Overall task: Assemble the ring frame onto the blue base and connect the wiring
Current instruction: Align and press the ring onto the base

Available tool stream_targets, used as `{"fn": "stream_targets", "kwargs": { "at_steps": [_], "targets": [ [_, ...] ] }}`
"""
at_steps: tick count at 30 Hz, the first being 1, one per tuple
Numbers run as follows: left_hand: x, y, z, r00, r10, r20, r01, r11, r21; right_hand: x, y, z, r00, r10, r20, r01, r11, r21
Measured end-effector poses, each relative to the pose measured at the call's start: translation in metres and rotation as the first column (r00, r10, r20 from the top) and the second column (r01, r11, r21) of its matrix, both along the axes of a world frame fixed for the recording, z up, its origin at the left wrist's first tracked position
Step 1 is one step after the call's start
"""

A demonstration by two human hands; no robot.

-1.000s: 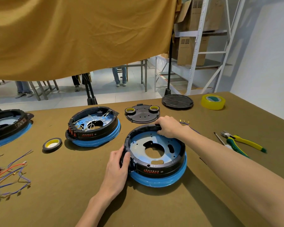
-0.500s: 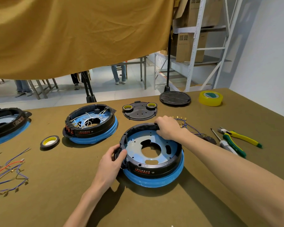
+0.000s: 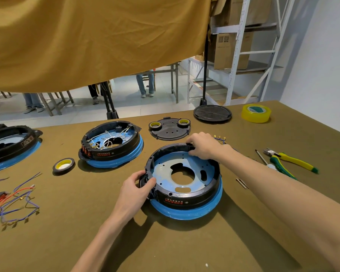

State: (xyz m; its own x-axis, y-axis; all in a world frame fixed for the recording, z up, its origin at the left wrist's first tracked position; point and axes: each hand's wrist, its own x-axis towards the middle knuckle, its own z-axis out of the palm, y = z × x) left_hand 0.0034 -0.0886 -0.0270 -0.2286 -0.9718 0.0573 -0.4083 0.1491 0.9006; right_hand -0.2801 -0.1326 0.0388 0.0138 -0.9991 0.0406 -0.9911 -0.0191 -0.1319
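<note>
Centrally, black plastic ring frame (image 3: 186,196) sits on round blue base (image 3: 186,213), left hand (image 3: 134,190) and right hand (image 3: 203,145) pinching its rim with curled fingers; loose wire bundle (image 3: 12,199) at left edge unconnected

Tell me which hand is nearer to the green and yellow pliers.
Right. The right hand grips the far rim of the black ring frame, toward the pliers; the left hand holds the frame's opposite near-left edge.

1. Three ring-and-blue-base units: nearest (image 3: 185,183), wired (image 3: 112,146), left-edge (image 3: 10,146).
2. Four tape rolls: three black-and-yellow (image 3: 63,165) (image 3: 155,125) (image 3: 184,121), one clear-yellow (image 3: 256,113).
3. Two dark round plates (image 3: 170,132) (image 3: 212,113).
4. One pair of pliers (image 3: 289,160).
</note>
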Motion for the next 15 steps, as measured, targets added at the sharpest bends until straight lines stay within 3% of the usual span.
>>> {"fn": "stream_targets", "kwargs": {
  "at_steps": [5, 15],
  "targets": [
    [-0.002, 0.003, -0.002, 1.000, 0.026, -0.016, -0.026, 0.999, -0.018, -0.019, -0.003, 0.005, 0.981, -0.021, 0.194, 0.001, 0.995, 0.104],
    [-0.005, 0.004, -0.001, 0.998, 0.057, -0.012, -0.057, 0.998, -0.023, -0.029, 0.000, 0.003, 0.926, -0.092, 0.367, 0.035, 0.987, 0.159]
  ]
}}
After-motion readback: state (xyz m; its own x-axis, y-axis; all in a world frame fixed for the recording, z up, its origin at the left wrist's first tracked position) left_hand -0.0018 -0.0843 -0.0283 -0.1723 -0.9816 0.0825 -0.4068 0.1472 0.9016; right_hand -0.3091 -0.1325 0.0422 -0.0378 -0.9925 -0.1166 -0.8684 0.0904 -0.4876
